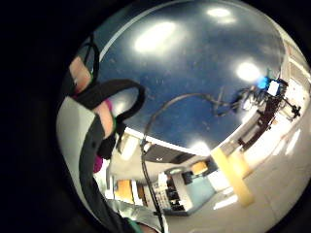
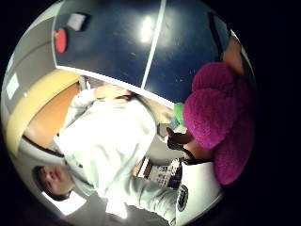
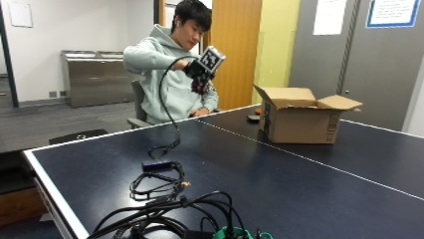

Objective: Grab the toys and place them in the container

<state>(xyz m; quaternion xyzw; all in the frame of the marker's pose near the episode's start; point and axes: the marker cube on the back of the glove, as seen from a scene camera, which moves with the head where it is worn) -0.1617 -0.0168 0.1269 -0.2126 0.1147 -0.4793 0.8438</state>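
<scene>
I see the gloved right hand (image 3: 199, 69) raised in front of the person's chest, well above the blue table (image 3: 278, 169), fingers curled round a magenta plush toy (image 2: 216, 117); in the thumb side palm view the toy fills the space beside the palm, with a bit of green at its edge. In the outside view only a dark reddish bit of the toy (image 3: 201, 85) shows under the hand. The open cardboard box (image 3: 299, 119) stands on the table, flaps up, well apart from the hand. The bare hand (image 3: 199, 112) rests at the table edge. Black cables (image 3: 159, 184) lie on the near part of the table.
</scene>
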